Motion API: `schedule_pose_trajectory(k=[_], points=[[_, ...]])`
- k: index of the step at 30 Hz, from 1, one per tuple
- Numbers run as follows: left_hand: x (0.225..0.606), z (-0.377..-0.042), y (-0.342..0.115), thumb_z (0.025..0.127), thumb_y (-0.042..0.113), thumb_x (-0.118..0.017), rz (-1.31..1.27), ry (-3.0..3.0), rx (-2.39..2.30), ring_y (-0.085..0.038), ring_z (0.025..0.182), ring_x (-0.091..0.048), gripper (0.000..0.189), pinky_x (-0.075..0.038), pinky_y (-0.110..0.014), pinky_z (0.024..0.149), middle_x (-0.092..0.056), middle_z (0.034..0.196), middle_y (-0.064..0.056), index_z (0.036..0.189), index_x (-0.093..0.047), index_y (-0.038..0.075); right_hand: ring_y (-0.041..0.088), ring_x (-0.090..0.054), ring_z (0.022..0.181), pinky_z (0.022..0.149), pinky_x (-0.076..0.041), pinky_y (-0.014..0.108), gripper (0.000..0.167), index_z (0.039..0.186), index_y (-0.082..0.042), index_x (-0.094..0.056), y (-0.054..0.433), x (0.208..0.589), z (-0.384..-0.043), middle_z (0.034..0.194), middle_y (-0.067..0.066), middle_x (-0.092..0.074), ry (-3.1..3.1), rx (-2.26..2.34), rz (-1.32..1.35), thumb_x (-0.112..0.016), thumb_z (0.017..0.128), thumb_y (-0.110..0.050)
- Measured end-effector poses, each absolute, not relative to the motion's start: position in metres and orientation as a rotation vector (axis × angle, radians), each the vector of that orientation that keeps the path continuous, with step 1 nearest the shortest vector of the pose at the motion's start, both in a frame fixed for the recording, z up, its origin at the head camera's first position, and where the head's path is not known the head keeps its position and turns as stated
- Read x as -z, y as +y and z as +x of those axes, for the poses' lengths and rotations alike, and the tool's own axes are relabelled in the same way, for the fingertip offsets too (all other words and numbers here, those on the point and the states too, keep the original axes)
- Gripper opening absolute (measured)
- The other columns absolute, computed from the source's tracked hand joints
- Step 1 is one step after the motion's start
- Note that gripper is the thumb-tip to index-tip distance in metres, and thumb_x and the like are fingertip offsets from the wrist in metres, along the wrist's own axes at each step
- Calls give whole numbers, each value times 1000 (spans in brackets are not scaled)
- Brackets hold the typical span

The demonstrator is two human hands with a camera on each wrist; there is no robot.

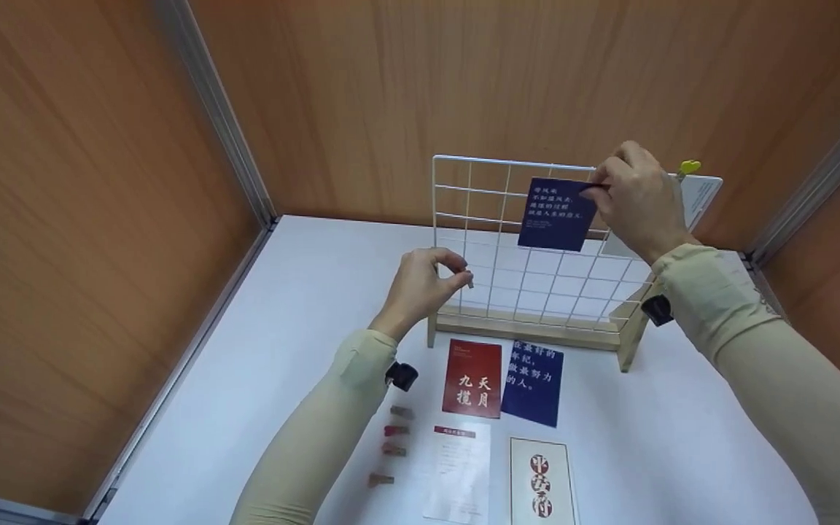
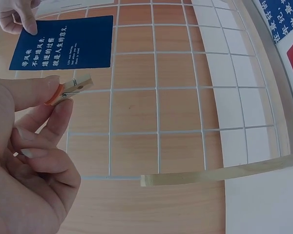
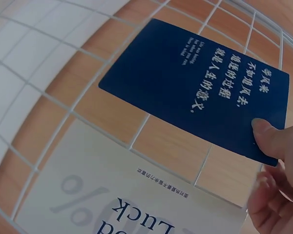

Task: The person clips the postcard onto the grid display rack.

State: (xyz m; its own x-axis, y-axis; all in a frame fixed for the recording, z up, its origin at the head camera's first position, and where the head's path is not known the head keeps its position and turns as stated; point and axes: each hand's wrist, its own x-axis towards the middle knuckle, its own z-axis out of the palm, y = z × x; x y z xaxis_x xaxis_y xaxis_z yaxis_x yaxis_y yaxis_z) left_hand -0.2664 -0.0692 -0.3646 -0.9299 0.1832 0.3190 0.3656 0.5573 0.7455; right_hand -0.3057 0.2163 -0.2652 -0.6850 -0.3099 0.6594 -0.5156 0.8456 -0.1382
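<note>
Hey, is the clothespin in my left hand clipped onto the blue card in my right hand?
No, the left hand pinches the clothespin apart from the blue card in the right hand.

White card (image 1: 698, 194) partly behind R grip (image 1: 639, 195), head cam

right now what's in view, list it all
table: 1, white, beneath
walls: 3, brown, back and sides
metal strips: several, grey, wall edges
stand: 1, beige, on table
grid: 1, white, upright on stand
held card: 1, blue, before grid
grid card: at least 1, whitish, grid's right
clip: 1, yellow, grid's top right
held peg: 1, wood and orange, by grid's left
loose pegs: 4, blurry colours, table
table cards: 4, red, blue, white, cream, before stand
gadgets: 2, black, wrists
sleeves: 2, pale yellow, forearms
left hand: 1, bare, holding peg
right hand: 1, bare, holding card
</note>
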Motion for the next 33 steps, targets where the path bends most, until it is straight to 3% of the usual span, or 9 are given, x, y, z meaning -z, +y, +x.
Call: schedule_pose_trajectory(k=[8, 13, 18, 27, 33], points=[[358, -266, -64, 91, 22, -74, -491, -2573, 1304, -13, 92, -58, 14, -48, -28, 77, -71, 98, 3, 101, -76, 11, 43, -66, 79, 72, -55, 51, 17, 102, 5, -62, 217, 269, -310, 119, 21, -51, -2380, -429, 539, -69, 93, -7], [353, -266, -62, 91, 21, -74, -509, -2572, 1308, -17, 93, -59, 13, -48, -28, 76, -71, 97, 3, 100, -76, 12, 42, -66, 80, 71, -56, 51, 20, 108, 4, -58, 218, 273, -311, 111, 21, -58, -2411, -432, 519, -66, 95, -9], [347, -267, -59, 92, 22, -74, -537, -2562, 1294, -12, 93, -58, 13, -48, -28, 78, -70, 97, 4, 100, -75, 12, 43, -67, 86, 71, -55, 53, 20, 111, 4, -56, 218, 272, -315, 102, 23, -64, -2429, -469, 514, -64, 97, -8], [329, -267, -55, 92, 23, -73, -579, -2540, 1226, -13, 95, -58, 14, -46, -28, 80, -70, 97, 4, 101, -75, 12, 43, -67, 91, 73, -55, 53, 24, 116, 2, -55, 218, 279, -315, 104, 23, -66, -2410, -513, 530, -64, 97, -8], [303, -276, -48, 93, 20, -72, -656, -2477, 1198, -12, 95, -63, 14, -50, -26, 83, -71, 98, 2, 101, -75, 10, 39, -67, 90, 74, -55, 50, 22, 115, 2, -56, 217, 286, -320, 102, 20, -64, -2329, -541, 538, -63, 98, -11]])
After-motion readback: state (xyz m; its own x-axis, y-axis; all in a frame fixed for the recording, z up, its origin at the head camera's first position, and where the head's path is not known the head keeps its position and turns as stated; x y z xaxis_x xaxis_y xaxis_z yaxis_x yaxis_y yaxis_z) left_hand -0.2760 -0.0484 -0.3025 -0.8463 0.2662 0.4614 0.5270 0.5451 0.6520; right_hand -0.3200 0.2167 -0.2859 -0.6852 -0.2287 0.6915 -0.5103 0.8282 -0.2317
